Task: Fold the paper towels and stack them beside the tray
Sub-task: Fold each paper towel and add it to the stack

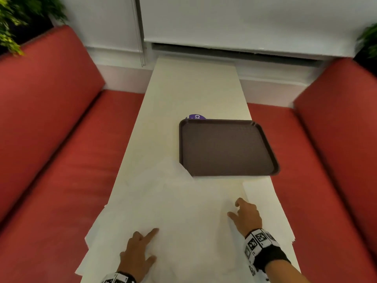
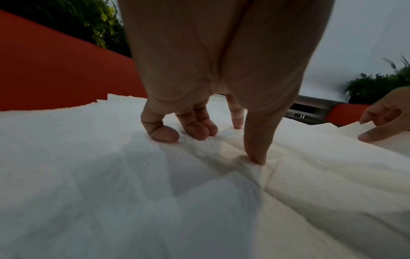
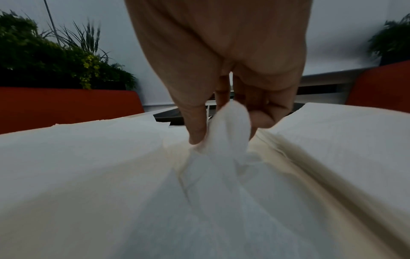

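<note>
Loose white paper towels [image 1: 183, 211] lie spread over the near end of a long white table [image 1: 193, 92], some hanging over its left edge. My left hand [image 1: 155, 244] rests on them; its index finger and thumb [image 2: 257, 156] press the sheet [image 2: 111, 175] while the other fingers are curled. My right hand [image 1: 234, 208] pinches a raised bunch of towel [image 3: 224, 157] between thumb and fingers [image 3: 196, 133]. Right of that hand lies a flat layered stack of towels [image 1: 263, 199] [image 3: 343, 126], just in front of the dark brown tray [image 1: 224, 148]. One towel corner overlaps the tray's near left corner.
A purple round item [image 1: 195, 116] peeks out behind the tray's far left edge. Red padded benches [image 1: 61, 139] [image 1: 326, 160] flank the narrow table. Green plants [image 1: 12, 27] stand behind the bench backs. The table beyond the tray runs to a white wall.
</note>
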A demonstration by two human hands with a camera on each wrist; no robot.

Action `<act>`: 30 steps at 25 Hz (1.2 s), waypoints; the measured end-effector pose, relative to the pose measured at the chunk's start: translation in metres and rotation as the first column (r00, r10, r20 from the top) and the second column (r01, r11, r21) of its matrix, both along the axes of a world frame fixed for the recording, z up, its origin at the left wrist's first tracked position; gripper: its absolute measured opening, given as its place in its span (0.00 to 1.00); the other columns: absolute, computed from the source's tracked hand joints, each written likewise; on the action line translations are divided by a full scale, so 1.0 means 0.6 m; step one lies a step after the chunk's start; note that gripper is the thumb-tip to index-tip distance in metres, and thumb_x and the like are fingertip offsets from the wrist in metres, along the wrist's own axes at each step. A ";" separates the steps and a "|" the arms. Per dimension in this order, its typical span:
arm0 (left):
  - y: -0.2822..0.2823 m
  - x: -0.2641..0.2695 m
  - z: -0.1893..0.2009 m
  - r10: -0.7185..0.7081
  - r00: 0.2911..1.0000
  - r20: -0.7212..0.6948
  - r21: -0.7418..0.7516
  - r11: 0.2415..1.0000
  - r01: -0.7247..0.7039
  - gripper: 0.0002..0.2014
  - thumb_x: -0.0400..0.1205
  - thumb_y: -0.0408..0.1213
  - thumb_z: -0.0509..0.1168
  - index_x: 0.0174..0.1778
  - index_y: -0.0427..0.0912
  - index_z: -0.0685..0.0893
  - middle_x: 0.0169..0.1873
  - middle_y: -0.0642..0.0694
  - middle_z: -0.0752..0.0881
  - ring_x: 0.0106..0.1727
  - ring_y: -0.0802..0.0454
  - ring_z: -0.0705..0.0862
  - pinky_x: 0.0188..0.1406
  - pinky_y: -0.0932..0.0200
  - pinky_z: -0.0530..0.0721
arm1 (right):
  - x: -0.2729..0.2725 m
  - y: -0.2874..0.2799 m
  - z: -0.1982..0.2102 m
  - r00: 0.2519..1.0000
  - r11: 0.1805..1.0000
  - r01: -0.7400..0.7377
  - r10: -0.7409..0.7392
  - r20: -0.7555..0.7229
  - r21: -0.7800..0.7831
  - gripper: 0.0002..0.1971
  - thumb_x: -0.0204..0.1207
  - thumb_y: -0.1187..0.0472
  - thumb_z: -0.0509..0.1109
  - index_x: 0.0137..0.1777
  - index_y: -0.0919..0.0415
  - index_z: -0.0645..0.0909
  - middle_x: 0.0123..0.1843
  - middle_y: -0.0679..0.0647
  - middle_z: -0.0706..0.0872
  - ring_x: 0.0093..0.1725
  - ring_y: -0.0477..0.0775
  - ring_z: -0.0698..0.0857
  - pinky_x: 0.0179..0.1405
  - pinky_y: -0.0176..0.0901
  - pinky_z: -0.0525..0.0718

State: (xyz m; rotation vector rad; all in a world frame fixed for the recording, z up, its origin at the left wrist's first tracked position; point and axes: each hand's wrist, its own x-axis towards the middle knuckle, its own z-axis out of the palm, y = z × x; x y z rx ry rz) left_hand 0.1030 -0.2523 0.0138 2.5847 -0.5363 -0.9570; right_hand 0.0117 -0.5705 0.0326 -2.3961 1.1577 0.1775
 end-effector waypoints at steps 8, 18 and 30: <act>-0.004 0.006 0.011 0.010 1.000 -0.029 0.025 1.000 -0.009 0.39 0.75 0.50 0.67 0.75 0.74 0.50 0.52 0.53 0.65 0.58 0.57 0.69 0.51 0.55 0.72 | -0.006 0.004 -0.007 0.996 0.974 0.078 -0.070 -0.046 0.213 0.12 0.68 0.54 0.78 0.43 0.50 0.75 0.50 0.50 0.81 0.57 0.55 0.82 0.58 0.46 0.82; -0.005 0.008 0.004 0.032 0.999 -0.027 0.011 0.999 -0.032 0.38 0.75 0.49 0.68 0.74 0.76 0.52 0.52 0.53 0.64 0.55 0.57 0.66 0.49 0.54 0.68 | -0.024 0.003 -0.018 0.902 0.888 0.429 -0.415 -0.116 0.166 0.27 0.71 0.51 0.76 0.64 0.67 0.75 0.63 0.63 0.82 0.64 0.63 0.80 0.58 0.48 0.80; 0.003 0.009 -0.018 0.086 0.996 -0.015 -0.099 0.991 -0.087 0.39 0.72 0.44 0.73 0.71 0.77 0.58 0.48 0.57 0.67 0.54 0.57 0.72 0.58 0.48 0.73 | -0.061 0.027 0.030 0.836 0.875 0.395 -0.469 0.287 0.280 0.15 0.72 0.54 0.77 0.31 0.62 0.79 0.33 0.56 0.83 0.36 0.58 0.81 0.41 0.44 0.78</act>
